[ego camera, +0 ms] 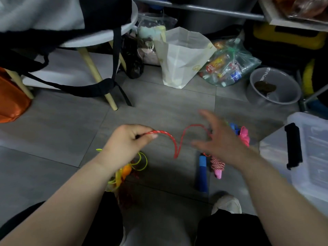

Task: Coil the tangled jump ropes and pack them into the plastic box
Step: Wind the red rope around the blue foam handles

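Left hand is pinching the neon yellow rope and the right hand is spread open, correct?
Not quite: the head view shows the left hand pinching the red rope; the neon yellow rope lies on the floor below it. The right hand is spread open.

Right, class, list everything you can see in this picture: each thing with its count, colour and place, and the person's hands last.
red rope: one, red, hanging in the air between the hands
yellow-green rope: one, neon with an orange handle, on the floor under the left wrist
red-and-white rope: one, bundled, pink handle, on the floor below the right hand
blue handle: one, blue, on the floor left of that bundle
plastic box: one, clear with a black latch, right edge
paper bag: one, white, standing at the back
plastic bag: one, clear, filled with bottles, right of the paper bag
bowl: one, grey, back right
stool: one, white seat, wooden legs, back left
orange bag: one, left edge
left hand: fingers pinch the red rope
right hand: fingers spread, blurred
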`<state>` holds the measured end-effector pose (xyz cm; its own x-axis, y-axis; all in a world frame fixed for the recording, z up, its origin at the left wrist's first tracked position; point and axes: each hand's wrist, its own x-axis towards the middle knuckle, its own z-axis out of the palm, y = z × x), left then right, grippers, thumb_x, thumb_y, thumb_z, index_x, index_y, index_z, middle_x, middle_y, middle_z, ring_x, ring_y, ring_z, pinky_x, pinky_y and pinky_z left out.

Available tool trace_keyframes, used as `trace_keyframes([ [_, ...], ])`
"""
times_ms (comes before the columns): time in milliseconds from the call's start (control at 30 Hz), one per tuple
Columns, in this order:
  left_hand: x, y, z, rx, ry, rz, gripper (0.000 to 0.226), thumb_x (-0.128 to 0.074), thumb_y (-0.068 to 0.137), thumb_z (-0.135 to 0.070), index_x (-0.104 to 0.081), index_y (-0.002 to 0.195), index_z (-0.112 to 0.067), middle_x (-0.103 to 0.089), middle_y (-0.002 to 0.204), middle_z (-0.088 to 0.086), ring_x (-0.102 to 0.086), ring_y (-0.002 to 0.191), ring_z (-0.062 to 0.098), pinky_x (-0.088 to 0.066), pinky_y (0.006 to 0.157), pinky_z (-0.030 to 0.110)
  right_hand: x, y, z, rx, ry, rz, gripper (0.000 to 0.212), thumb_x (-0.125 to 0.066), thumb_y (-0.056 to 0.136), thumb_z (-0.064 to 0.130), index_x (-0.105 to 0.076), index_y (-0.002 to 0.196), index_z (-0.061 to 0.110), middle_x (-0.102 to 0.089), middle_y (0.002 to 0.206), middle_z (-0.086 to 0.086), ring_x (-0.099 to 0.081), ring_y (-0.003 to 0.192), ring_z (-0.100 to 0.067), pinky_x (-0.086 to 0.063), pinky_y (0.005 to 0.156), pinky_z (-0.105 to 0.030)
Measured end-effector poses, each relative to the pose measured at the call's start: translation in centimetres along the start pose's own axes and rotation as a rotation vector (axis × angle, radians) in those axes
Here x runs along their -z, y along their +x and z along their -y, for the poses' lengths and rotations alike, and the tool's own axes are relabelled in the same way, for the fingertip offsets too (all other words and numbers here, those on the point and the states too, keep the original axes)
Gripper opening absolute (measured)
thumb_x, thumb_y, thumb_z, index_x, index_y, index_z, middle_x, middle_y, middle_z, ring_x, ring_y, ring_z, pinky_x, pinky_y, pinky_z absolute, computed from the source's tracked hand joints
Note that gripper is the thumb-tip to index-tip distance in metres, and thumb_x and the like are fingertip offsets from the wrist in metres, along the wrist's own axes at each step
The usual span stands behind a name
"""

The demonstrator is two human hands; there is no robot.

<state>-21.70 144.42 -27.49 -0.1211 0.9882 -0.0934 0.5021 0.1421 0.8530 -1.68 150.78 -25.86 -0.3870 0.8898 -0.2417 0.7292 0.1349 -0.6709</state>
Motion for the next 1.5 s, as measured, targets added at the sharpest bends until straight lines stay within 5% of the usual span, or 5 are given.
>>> trace_keyframes([
  [200, -0.8, 0.3, -1.1, -0.029, -0.042, 0.049, 0.026, -0.063, 0.081, -0.013, -0.064, 0.065, -0.033, -0.059, 0.055, -0.002, -0.050, 0.055, 0.007, -0.038, 0.054, 0.015, -3.7, 0.1, 3.0, 0.183, 0.133, 0.190, 0.006, -0.052, 0.090, 0.021, -0.056, 0.086, 0.023, -0.049, 0.058, 0.008, -0.050, 0.055, 0.001, -0.039, 0.061, -0.024],
  [467, 2.7, 0.6, 1.9, 0.126, 0.129, -0.134, 0.016, -0.061, 0.084, -0.015, -0.061, 0.068, -0.015, -0.048, 0.057, 0.006, -0.039, 0.054, 0.007, -0.031, 0.049, 0.012, 6.3, 0.8, -3.7, -0.235, 0.778, -0.482, 0.030, -0.039, 0.091, 0.019, -0.051, 0.064, 0.023, -0.034, 0.035, 0.009, -0.028, 0.024, -0.003, -0.021, 0.027, -0.012],
  [900, -0.1, 0.4, -0.4, 0.040, 0.073, 0.012, 0.011, -0.065, 0.079, -0.021, -0.071, 0.074, -0.013, -0.057, 0.063, 0.019, -0.042, 0.056, 0.006, -0.032, 0.052, 0.021, -0.8, 0.3, 0.4, 0.102, 0.056, -0.041, 0.078, -0.070, 0.075, 0.016, -0.028, 0.140, 0.024, -0.038, 0.142, 0.002, -0.035, 0.127, -0.006, -0.025, 0.107, -0.020],
  [1100, -0.6, 0.1, -0.5, 0.004, 0.019, 0.091, 0.016, -0.070, 0.075, -0.016, -0.068, 0.065, -0.028, -0.057, 0.044, -0.020, -0.050, 0.050, -0.003, -0.034, 0.048, 0.007, -4.2, 0.2, 2.5, 0.169, 0.214, 0.215, 0.006, -0.055, 0.088, 0.017, -0.061, 0.089, 0.016, -0.056, 0.068, -0.002, -0.051, 0.062, -0.010, -0.042, 0.063, -0.027],
  [1500, 1.8, -0.1, 1.9, 0.274, 0.705, 0.357, 0.038, -0.062, 0.083, -0.034, -0.055, 0.118, -0.023, -0.060, 0.117, -0.004, -0.054, 0.112, 0.015, -0.040, 0.084, 0.022, 1.1, 0.3, 1.4, 0.129, 0.453, -0.009, 0.026, -0.050, 0.089, 0.007, -0.064, 0.076, 0.025, -0.044, 0.036, 0.009, -0.039, 0.037, 0.000, -0.030, 0.042, -0.006],
])
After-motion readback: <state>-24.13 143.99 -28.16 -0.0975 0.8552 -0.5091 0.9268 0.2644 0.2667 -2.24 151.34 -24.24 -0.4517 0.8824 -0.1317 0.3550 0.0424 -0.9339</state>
